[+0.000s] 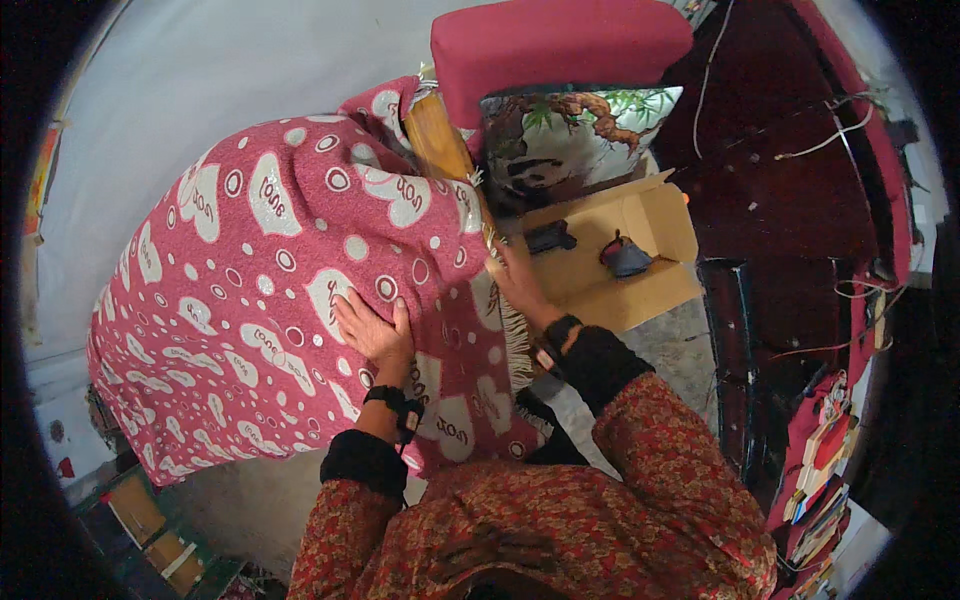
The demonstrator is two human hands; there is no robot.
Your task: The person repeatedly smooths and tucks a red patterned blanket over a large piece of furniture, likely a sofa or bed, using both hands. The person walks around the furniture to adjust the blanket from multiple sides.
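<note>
A pink fringed blanket (247, 300) with pale hearts and circles lies draped over a wide piece of furniture before me. My left hand (373, 326) rests palm down on the blanket with the thumb spread from the fingers, holding nothing. At the blanket's fringed right edge is my right hand (514, 277), its fingers beside a wooden edge; part of the fingers is hard to make out, and I cannot tell whether they grip the cloth. The blanket hangs down below my right hand. A wooden board (439, 139) shows past the blanket's far edge.
An open cardboard box (664, 292) with small dark items stands right of the blanket. Behind it are a cushion (585, 142) with a tree print and a red padded seat (555, 41). Dark red furniture (795, 202) with loose cables and stacked books or papers (821, 480) are at the right.
</note>
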